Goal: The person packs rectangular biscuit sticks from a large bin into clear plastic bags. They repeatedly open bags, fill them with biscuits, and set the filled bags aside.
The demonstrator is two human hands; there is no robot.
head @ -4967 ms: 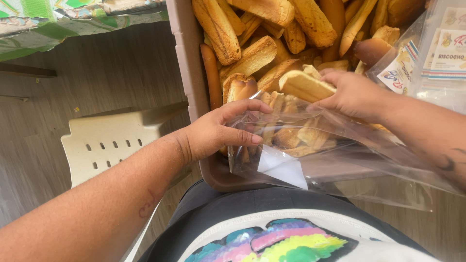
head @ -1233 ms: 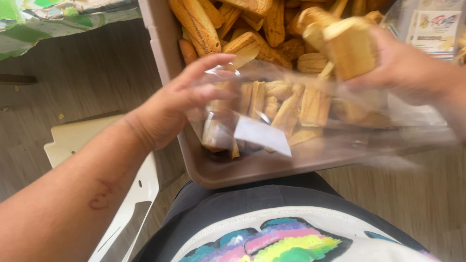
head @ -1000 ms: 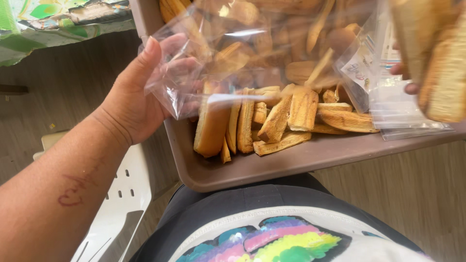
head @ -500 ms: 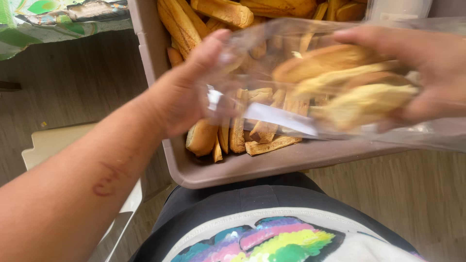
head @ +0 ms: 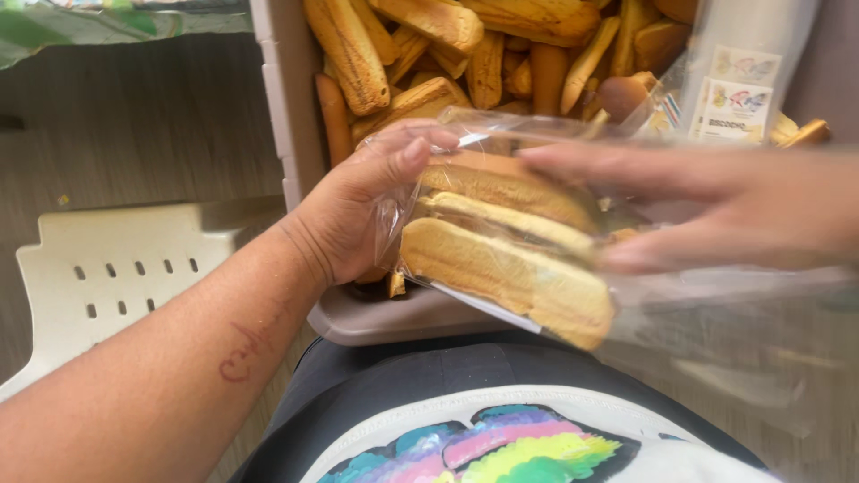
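Clear bag (head: 501, 241) of long biscuits (head: 506, 277) held over tray (head: 376, 317), above lap. Bag's left end gripped by left hand (head: 358, 210), fingers (head: 416, 143) curled on plastic. Right hand (head: 716, 210) blurred; fingers seemingly pressed flat on bag. Tray filled with loose biscuits (head: 429, 54).

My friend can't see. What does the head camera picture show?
Two hands, the left hand and right hand, hold a clear plastic bag with long golden biscuits inside. Behind it sits a tray full of more biscuits, and a cream plastic stool stands to the left.
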